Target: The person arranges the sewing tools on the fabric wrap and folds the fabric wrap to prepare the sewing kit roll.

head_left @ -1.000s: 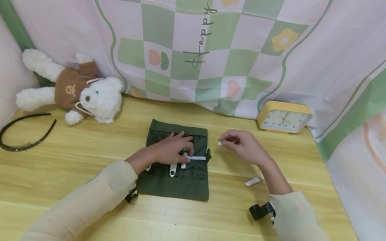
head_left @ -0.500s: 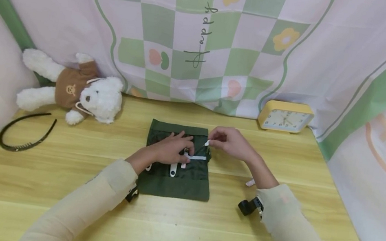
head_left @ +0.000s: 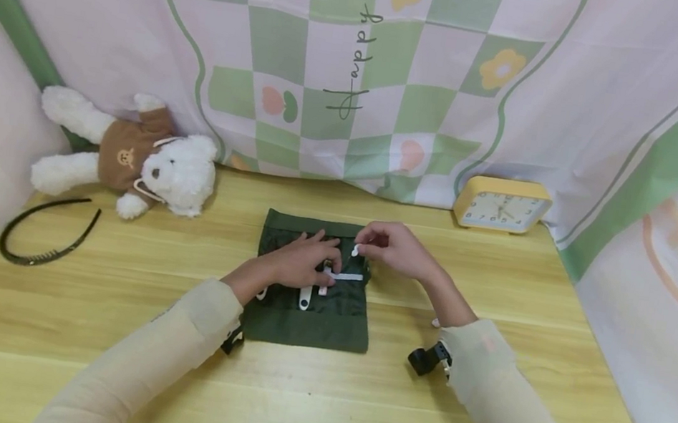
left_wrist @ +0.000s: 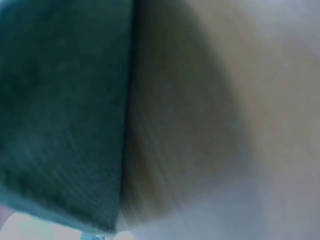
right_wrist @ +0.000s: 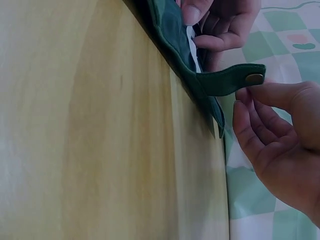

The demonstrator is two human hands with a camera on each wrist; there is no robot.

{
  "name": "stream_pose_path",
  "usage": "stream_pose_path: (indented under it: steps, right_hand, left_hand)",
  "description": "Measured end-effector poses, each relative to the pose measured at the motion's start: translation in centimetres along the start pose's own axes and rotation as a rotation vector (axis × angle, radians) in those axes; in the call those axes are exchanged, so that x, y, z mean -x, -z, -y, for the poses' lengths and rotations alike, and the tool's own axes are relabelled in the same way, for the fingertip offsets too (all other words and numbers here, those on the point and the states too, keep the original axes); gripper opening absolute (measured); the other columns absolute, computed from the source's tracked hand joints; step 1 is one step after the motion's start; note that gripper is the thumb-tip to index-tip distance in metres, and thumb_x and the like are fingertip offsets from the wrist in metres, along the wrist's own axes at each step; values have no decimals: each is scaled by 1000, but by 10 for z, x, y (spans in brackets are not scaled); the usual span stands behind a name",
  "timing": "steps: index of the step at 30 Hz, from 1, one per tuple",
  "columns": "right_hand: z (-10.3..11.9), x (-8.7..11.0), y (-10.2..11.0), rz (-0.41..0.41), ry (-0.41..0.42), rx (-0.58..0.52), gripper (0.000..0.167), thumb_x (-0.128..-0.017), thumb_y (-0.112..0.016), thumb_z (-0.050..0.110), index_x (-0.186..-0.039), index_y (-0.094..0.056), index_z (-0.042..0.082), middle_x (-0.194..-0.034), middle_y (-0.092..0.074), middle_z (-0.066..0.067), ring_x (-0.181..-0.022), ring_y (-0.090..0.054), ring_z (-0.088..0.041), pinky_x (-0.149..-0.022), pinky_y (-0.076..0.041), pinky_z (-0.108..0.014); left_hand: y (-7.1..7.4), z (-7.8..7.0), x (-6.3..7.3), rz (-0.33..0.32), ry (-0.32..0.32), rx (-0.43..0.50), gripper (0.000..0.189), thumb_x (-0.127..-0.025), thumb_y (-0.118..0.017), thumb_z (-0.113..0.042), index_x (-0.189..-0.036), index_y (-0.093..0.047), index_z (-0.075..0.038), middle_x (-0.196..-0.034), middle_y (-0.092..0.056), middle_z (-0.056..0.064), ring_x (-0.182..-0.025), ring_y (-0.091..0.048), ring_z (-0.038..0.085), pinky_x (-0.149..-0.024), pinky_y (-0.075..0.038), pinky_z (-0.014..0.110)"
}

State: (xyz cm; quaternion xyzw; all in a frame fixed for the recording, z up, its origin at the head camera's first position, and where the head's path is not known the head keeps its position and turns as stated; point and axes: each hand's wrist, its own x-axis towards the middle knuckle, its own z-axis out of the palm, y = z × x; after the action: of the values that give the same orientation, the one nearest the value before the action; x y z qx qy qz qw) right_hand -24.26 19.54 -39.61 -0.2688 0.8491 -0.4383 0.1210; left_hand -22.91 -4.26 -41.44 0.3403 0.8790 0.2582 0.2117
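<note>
A dark green cloth tool pouch (head_left: 309,330) lies unfolded on the table. My left hand (head_left: 302,262) lies over it with fingers spread, thumb and forefinger pinching a white elastic band (head_left: 348,277). Under the band sits a small pale nail clipper (head_left: 323,290), partly covered by the hand. Two white tool handles (head_left: 304,298) show left of it. My right hand (head_left: 395,250) pinches a small white-ended tool (head_left: 356,251) over the pouch's upper right corner; its kind is too small to tell. In the right wrist view the pouch's snap strap (right_wrist: 230,80) sticks out beside the right fingertips.
A pale pink item (head_left: 436,323) is mostly hidden by the right forearm. At the back right stands a yellow clock (head_left: 501,205). A white plush toy (head_left: 126,154) and a black headband (head_left: 42,260) lie at the left. Patterned cloth (head_left: 355,98) hangs behind.
My right hand has moved left with the small white-ended tool, from beside the pouch to over its right edge. The forearm now covers most of the pink item. My left hand stays put.
</note>
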Motion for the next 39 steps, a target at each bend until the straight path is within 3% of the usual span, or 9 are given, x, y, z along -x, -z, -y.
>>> stream_pose_path:
  steps: [8,20,29,39]
  right_hand:
    - [-3,-7,-4,16,-6,-23,12,-98,-65,1,-106,-71,-6,-92,-70,-12,-79,-60,-21,-71,-50,-28]
    - [-3,-13,-10,54,-20,-66,11,-97,-65,-2,-106,-69,-8,-91,-70,-15,-79,-68,-26,-72,-57,-35]
    - [-10,-17,-13,51,14,-20,8,-96,-65,-2,-101,-71,-2,-88,-72,-8,-78,-67,-20,-71,-55,-31]
    - [-3,-20,-15,77,-55,-28,11,-97,-64,-2,-105,-72,-3,-95,-73,-11,-78,-67,-23,-70,-56,-34]
  left_hand:
    - [2,1,-1,6,0,5,10,-100,-67,-25,-108,-65,-19,-163,-29,16,-152,-3,43,-118,-4,66]
    - [3,1,0,9,-8,22,9,-100,-67,-24,-106,-63,-19,-162,-31,16,-152,-3,43,-118,-3,66]
    - [2,1,1,5,-6,24,9,-100,-67,-24,-107,-63,-19,-162,-31,16,-152,-3,43,-118,-3,66]
    - [2,0,2,4,-12,26,10,-100,-67,-24,-108,-63,-18,-162,-30,17,-152,-2,44,-118,-3,65]
